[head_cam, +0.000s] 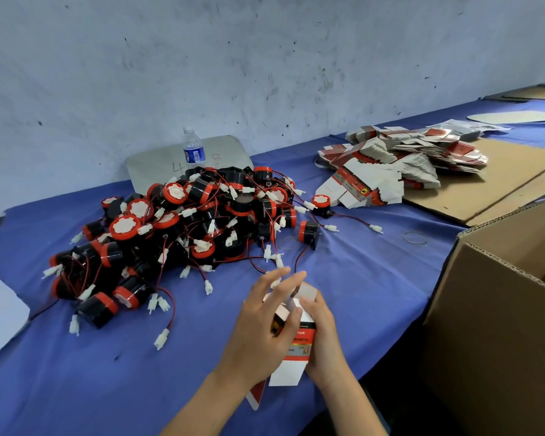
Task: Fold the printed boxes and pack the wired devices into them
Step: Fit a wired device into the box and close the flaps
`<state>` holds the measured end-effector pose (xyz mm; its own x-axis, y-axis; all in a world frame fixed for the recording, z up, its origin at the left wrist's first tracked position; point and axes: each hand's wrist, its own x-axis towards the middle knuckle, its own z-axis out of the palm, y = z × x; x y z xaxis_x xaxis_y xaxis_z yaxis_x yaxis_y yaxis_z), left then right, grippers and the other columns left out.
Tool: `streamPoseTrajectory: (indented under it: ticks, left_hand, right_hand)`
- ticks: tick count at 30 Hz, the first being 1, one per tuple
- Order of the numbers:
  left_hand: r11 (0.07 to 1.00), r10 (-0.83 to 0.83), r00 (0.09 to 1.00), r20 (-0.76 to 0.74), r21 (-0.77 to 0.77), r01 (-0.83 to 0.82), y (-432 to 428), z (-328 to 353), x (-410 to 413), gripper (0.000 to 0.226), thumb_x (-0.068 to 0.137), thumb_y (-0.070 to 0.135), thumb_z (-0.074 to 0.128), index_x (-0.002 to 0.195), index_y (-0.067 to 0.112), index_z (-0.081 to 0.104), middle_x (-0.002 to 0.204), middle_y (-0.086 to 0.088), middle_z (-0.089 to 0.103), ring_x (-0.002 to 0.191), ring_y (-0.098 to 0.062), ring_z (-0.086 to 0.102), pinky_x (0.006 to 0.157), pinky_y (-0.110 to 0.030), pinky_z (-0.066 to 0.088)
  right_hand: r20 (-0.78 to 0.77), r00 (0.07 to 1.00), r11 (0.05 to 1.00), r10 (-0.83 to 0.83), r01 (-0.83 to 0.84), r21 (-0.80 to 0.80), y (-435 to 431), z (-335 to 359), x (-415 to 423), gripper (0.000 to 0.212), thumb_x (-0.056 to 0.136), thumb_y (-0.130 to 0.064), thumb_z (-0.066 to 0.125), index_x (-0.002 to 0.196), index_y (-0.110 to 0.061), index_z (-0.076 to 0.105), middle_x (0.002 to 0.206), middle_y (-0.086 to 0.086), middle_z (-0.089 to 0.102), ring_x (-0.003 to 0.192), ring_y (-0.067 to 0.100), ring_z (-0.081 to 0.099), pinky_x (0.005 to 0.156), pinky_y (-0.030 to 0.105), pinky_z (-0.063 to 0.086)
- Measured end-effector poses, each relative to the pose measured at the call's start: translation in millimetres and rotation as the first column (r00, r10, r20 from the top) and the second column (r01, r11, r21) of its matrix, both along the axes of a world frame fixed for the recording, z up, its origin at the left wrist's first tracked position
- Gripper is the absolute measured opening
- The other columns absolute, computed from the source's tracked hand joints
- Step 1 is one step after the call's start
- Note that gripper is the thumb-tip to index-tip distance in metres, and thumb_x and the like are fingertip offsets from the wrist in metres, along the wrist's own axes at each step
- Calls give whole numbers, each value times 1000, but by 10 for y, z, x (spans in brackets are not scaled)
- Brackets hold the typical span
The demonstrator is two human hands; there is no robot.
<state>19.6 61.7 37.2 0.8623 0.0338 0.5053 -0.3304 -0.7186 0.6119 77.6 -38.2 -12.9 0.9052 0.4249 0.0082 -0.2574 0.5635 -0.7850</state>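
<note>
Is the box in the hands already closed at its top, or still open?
Open: the top flaps of the box stand up, white insides showing. The left hand and right hand hold it.

I see two bare forearms, left hand [258, 328] and right hand [323, 338] ungloved, no sleeves, rings or watch visible.
</note>
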Motion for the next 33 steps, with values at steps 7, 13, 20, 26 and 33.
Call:
streamPoseTrajectory:
  ticks: [7, 13, 20, 26, 33]
  left_hand:
    - [997, 78, 995, -60, 31, -77, -26, -38, 7, 28, 90, 31, 48, 102, 19, 71, 131, 3, 58, 103, -16, 64, 88, -45, 51]
    - [995, 79, 996, -30, 59, -77, -19, -23, 26, 40, 89, 39, 40, 78, 11, 66, 106, 5, 64, 94, -4, 60, 84, -39, 51]
    - [972, 139, 988, -60, -182, -148, 41, 41, 137, 26, 90, 25, 59, 66, 15, 57, 96, 8, 53, 78, -8, 59, 68, -20, 47]
    - [926, 126, 974, -187, -329, -183, 80, 8, 134, 15, 87, 23, 69, 92, 20, 56, 127, 16, 42, 125, -1, 44, 93, -37, 47]
    - [890, 78, 949, -307, -408, -205, 68, 47, 123, 17, 89, 23, 68, 103, 31, 62, 134, 13, 42, 110, -2, 56, 92, -19, 47]
  right_hand:
    - [-21, 997, 997, -78, 79, 25, 19, -19, -7, 24, 73, -18, 64, 94, -9, 57, 78, 12, 59, 69, 24, 60, 60, 33, 50]
    - [5, 989, 989, -148, 148, -2, 26, -60, -12, 11, 76, -25, 61, 83, -17, 63, 78, 12, 63, 66, 22, 62, 58, 34, 52]
    - [113, 984, 982, -141, 153, -110, 70, -8, -29, 61, 74, -54, 65, 94, 4, 62, 86, 23, 62, 76, 30, 60, 68, 38, 51]
    - [157, 982, 976, -105, 132, -175, 61, -18, -45, 67, 73, -61, 61, 88, 4, 68, 85, 29, 69, 72, 35, 68, 64, 39, 55]
    - [111, 993, 983, -27, 46, -177, 55, 1, -50, 59, 77, -63, 55, 86, -8, 75, 78, 20, 70, 69, 28, 69, 61, 34, 53]
